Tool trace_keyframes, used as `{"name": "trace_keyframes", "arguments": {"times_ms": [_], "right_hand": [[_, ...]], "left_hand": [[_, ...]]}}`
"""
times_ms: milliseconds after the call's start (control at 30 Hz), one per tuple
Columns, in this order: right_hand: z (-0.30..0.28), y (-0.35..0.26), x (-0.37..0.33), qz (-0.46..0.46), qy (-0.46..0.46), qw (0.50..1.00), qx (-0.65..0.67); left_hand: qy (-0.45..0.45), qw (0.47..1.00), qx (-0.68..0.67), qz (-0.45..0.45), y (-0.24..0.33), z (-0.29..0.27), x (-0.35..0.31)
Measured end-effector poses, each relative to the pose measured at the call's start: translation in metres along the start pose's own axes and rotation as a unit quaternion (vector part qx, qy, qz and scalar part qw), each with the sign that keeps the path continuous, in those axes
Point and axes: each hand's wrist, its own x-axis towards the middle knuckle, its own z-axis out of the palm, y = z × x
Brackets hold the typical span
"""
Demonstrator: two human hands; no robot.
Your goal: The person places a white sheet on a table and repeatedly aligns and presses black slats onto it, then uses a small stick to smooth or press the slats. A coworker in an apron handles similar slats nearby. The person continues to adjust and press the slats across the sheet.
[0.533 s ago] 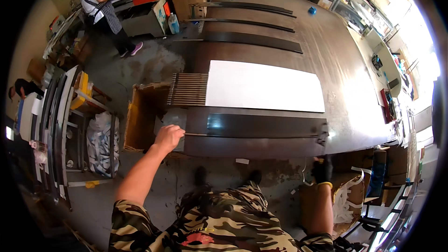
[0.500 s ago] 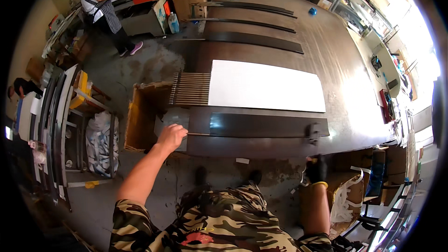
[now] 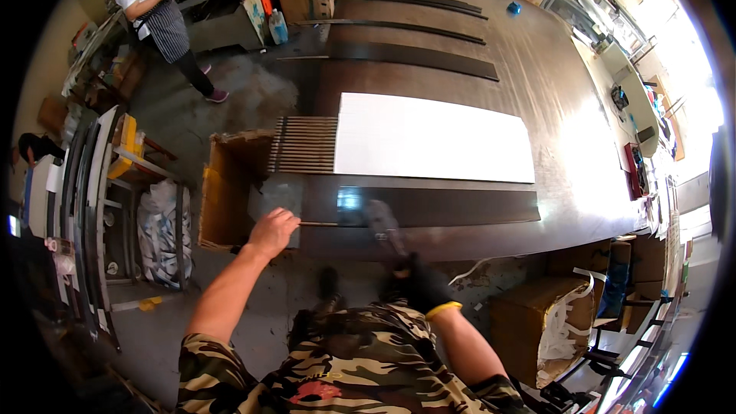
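Note:
My left hand (image 3: 274, 232) is closed at the table's left end on a thin rod (image 3: 318, 224). The rod runs into the near edge of a long, flat dark strip (image 3: 460, 205) lying along the table's front. My right hand (image 3: 422, 285), in a black glove, grips a corded hand tool (image 3: 383, 226). Motion blurs its flat grey head over the strip's left half, so I cannot tell if they touch. Beyond the strip lies a white rectangular sheet (image 3: 433, 138), with a row of several thin rods (image 3: 303, 146) sticking out at its left end.
An open cardboard box (image 3: 222, 192) stands at the table's left end. Several dark strips (image 3: 414, 60) lie farther back on the brown table (image 3: 537, 100). Another cardboard box (image 3: 529, 322) stands at lower right, near a white cord (image 3: 469, 270). A person (image 3: 165, 19) in a striped apron stands at far left.
My right hand and its tool have swept left from the strip's right end to its left half. My left hand keeps its hold on the rod. The other person has shifted left.

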Motion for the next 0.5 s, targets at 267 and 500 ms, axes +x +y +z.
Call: {"name": "trace_keyframes", "arguments": {"times_ms": [267, 500], "right_hand": [[-0.192, 0.295, -0.039, 0.273, 0.23, 0.934, 0.015], [-0.142, 0.33, -0.036, 0.141, 0.305, 0.938, -0.089]], "left_hand": [[0.001, 1.0, 0.025, -0.019, 0.014, -0.018, -0.005], [0.025, 1.0, 0.017, -0.004, 0.009, -0.006, 0.001]]}}
